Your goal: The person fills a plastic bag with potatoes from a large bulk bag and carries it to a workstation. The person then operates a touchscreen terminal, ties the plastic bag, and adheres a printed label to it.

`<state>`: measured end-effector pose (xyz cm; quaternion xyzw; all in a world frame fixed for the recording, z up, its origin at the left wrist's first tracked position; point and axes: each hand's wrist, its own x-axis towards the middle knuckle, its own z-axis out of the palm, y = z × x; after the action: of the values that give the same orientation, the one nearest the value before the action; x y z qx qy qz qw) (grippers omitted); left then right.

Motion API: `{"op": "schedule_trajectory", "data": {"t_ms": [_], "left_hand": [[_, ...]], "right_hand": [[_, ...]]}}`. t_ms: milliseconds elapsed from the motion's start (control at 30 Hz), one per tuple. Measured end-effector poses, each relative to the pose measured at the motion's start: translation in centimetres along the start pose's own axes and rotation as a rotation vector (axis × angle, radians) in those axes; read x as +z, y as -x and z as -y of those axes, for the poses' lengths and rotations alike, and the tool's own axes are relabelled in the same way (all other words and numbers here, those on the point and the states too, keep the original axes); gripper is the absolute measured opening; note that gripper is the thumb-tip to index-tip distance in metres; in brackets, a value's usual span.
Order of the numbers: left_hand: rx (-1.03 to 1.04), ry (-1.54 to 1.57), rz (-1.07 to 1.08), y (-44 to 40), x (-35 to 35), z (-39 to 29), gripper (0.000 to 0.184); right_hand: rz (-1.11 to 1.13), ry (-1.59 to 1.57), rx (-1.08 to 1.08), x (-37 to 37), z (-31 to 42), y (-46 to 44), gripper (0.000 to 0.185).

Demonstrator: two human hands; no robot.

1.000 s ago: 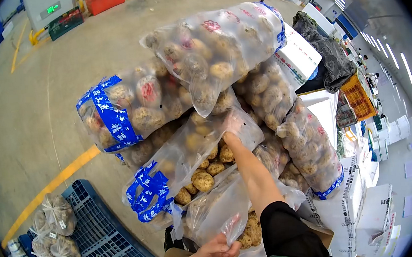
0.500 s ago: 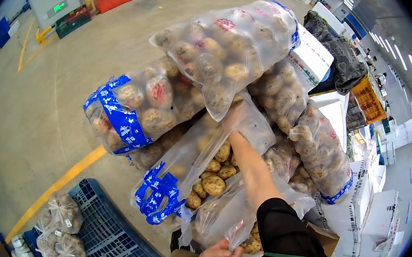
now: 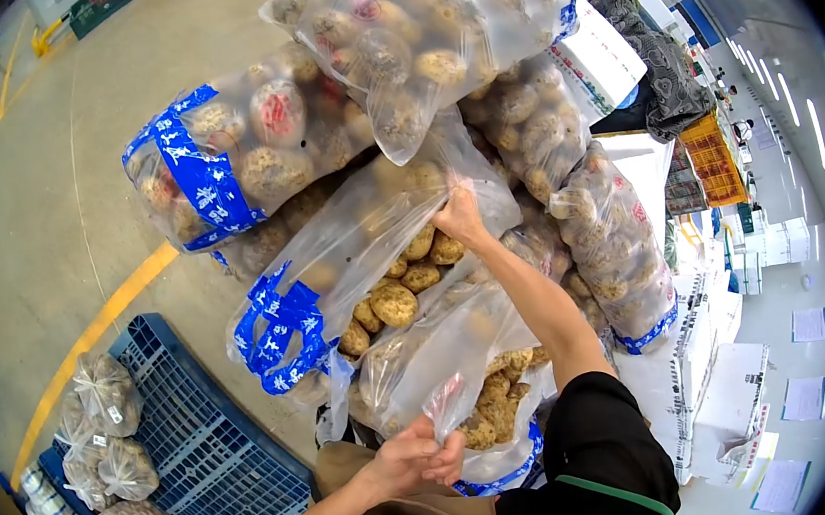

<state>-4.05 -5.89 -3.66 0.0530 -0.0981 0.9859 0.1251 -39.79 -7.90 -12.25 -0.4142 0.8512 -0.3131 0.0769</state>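
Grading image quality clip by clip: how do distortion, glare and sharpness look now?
Head view: fisheye bending, the yellow floor line bowed, picture corners black; head view: ceiling lights blown white; head view: uncovered potatoes fairly sharp, those behind bag plastic hazy.

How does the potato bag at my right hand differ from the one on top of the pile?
The opened bag by your right hand gapes, baring some potatoes; the top bag shows its potatoes only through plastic. The opened bag's blue end points left in the picture; the top bag's blue end points right. Both are see-through plastic bags of potatoes.
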Motion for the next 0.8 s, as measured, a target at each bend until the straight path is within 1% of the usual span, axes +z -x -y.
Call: {"op": "schedule_trajectory", "data": {"t_ms": [67, 100, 167, 200, 300, 333, 367, 433, 500, 567, 600, 633, 667, 700, 733, 767, 800], "left_hand": [[0.022, -0.013, 0.042, -0.2, -0.5, 0.3, 0.042], [0.033, -0.008, 0.04, -0.3, -0.6, 0.4, 0.044], [0.058, 0.01, 0.03, -0.2, -0.6, 0.6, 0.048], [0.078, 0.034, 0.0, -0.2, 0.0, 0.5, 0.057], [0.138, 0.029, -0.014, -0.2, -0.1, 0.6, 0.064], [0.12, 0.012, 0.007, -0.1, -0.6, 0.5, 0.064], [0.141, 0.024, -0.004, -0.1, -0.5, 0.5, 0.06], [0.194, 0.051, -0.022, -0.2, -0.3, 0.8, 0.052], [0.244, 0.082, 0.025, -0.2, -1.6, 1.3, 0.042], [0.22, 0.083, 0.051, -0.4, -1.7, 1.5, 0.03], [0.174, 0.067, 0.053, -0.9, -1.0, 1.1, 0.023], [0.129, 0.048, 0.057, -1.2, -0.2, 0.9, 0.017], [0.088, 0.1, -0.045, -1.1, 0.7, 1.5, 0.007], [0.05, 0.067, -0.035, -1.4, 1.2, 1.5, 0.006], [0.009, 0.036, -0.029, -1.6, 1.7, 1.5, 0.008], [-0.033, 0.008, -0.027, -1.6, 1.9, 1.7, 0.012], [0.016, 0.008, 0.047, -1.7, 1.1, 2.2, 0.017]], "right_hand": [[0.021, -0.107, -0.027, -1.4, 0.6, 1.0, 0.073], [0.03, -0.161, -0.045, -2.1, 1.0, 1.3, 0.069], [0.071, -0.071, 0.13, -3.7, 1.9, 2.7, 0.056], [0.089, -0.028, 0.219, -4.2, 2.2, 3.6, 0.05], [0.16, -0.87, 0.58, -4.5, 1.0, 6.7, 0.066], [0.174, -1.061, 0.671, -4.9, 0.5, 8.6, 0.071], [0.186, -1.253, 0.758, -5.5, 0.1, 10.7, 0.075], [0.224, -1.449, 0.7, -9.3, 3.6, 14.3, 0.084], [0.219, -1.561, 0.674, -12.4, 4.1, 17.7, 0.087], [0.447, -1.578, 0.711, -15.0, 1.2, 21.1, 0.091], [0.5, -1.475, 0.638, -16.1, 3.0, 21.3, 0.084], [0.646, -1.168, 0.564, -16.8, 4.1, 20.8, 0.079], [0.771, -0.856, 0.483, -17.4, 4.9, 19.9, 0.074], [0.878, -0.541, 0.398, -17.9, 5.6, 18.8, 0.068], [0.866, -0.355, 0.211, -17.8, 6.3, 17.0, 0.053], [0.651, -0.478, 0.325, -16.5, 6.8, 16.2, 0.045], [0.478, -0.68, 0.413, -14.5, 6.2, 14.9, 0.048]]}}
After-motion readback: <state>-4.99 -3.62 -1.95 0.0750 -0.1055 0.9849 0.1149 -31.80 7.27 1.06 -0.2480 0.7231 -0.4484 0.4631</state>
